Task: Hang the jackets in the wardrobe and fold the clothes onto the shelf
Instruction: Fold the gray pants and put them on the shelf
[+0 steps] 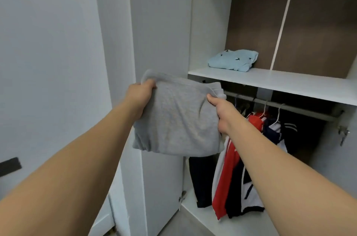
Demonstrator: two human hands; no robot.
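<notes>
A folded grey garment [177, 119] hangs in the air in front of the open wardrobe, below and left of the white shelf [289, 85]. My left hand [140, 94] grips its upper left edge. My right hand [220, 114] grips its right edge. A folded light blue garment [232, 60] lies at the left end of the shelf. Under the shelf, jackets hang from the rail [286, 109]: a red and white one [228, 174] and dark ones [301, 135] on white hangers.
The open wardrobe door [160, 23] stands just left of the grey garment, with hinges at top and bottom. The right part of the shelf is bare. A grey wall [48, 61] fills the left side, with a dark plate low on it.
</notes>
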